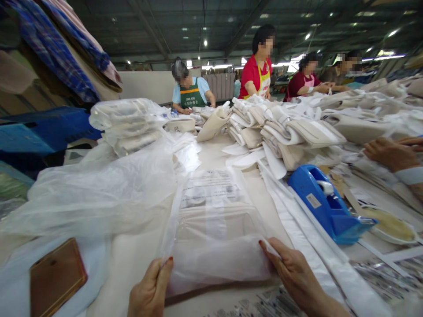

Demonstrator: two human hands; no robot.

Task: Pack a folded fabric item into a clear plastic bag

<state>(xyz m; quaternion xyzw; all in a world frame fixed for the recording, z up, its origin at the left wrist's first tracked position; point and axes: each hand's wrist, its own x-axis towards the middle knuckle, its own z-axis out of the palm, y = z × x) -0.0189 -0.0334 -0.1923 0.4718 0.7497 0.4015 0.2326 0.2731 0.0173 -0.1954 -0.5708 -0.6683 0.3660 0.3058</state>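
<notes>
A translucent plastic bag (218, 229) lies in front of me with a flat beige folded item inside and printed text near its far end. My left hand (150, 286) pinches the bag's near left corner between thumb and fingers. At the near right edge, my right hand (291, 273) grips the bag the same way, with a fold of plastic between its fingertips. The near end of the bag looks lifted a little off the table. Right of the bag runs a stack of long white strips (310, 237).
A blue tape dispenser (330, 207) stands at the right, near another person's hand (390, 154). Piled beige folded items (284, 127) fill the back. Loose plastic bags (109, 189) and a phone (56, 277) lie left. Several people work beyond the table.
</notes>
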